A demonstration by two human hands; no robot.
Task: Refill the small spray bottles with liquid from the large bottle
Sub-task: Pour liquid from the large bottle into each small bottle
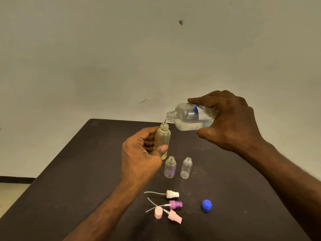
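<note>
A dark brown bench (69,171) stands against a plain pale wall (104,49), which carries a small dark mark (181,22) high up and a faint scuff lower down. At the far left a strip of light floor (10,190) shows below a dark skirting line.

Above the far part of the bench, the right hand (231,119) holds the large bottle (189,117) tipped nearly on its side, mouth to the left; its fingers (199,101) wrap over the top and the thumb presses from beneath. The bottle is clear, with a white and blue label, and a shallow pool of clear liquid lies along its lower side. A thin stream falls from its open mouth into the neck of a yellow-tinted small bottle (163,138), held upright just below by the left hand (139,153), fingers closed round its body and the thumb across the front.

Just beside that hand, two more small bottles stand upright and uncapped on the bench: a purple-tinted bottle (170,168) and, near it to the right, a clear bottle (186,168). Whether either holds liquid cannot be told.

Nearer the camera lie three spray heads with thin dip tubes: a white spray head (172,194), a purple spray head (175,204) and a pink spray head (174,216), with a pink cap (158,212) touching the tubes. A blue cap (206,205) lies apart to the right.
</note>
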